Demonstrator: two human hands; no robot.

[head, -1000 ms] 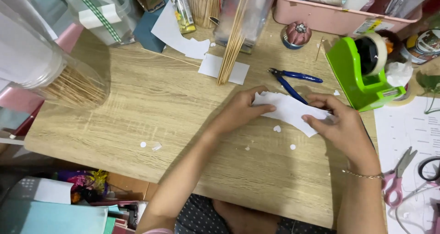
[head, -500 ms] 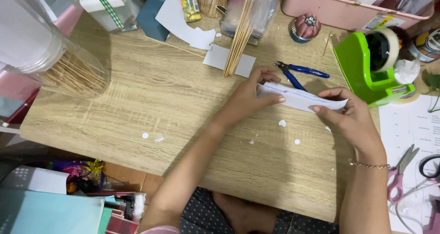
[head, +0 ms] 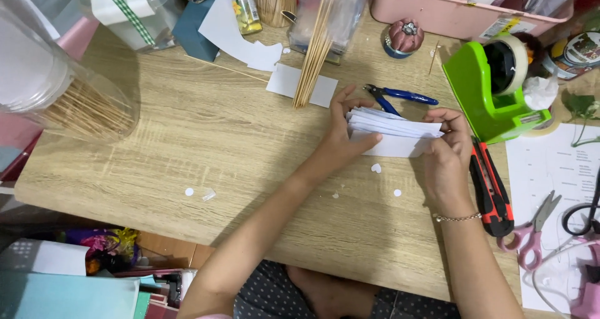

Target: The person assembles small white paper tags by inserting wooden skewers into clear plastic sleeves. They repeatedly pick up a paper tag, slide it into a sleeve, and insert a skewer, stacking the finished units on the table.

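Both my hands grip a folded stack of white paper [head: 395, 131] just above the wooden table [head: 206, 138]. My left hand [head: 342, 134] pinches the stack's left end, thumb on the near side. My right hand [head: 449, 149] pinches its right end; a thin bracelet circles that wrist. The paper shows several layered folds along its top edge. Blue-handled pliers [head: 400, 97] lie right behind the paper.
A green tape dispenser [head: 494, 88] stands right of the hands, a red and black utility knife [head: 490, 188] beside my right wrist, pink scissors [head: 537, 228] further right. Bamboo skewers [head: 315, 44] lean at the back. A jar of sticks [head: 75, 103] lies left. Small paper scraps [head: 376, 168] dot the table.
The paper went from lying spread on the table to being folded into a thicker stack, raised and held at both ends; my hands moved slightly back and closer together.
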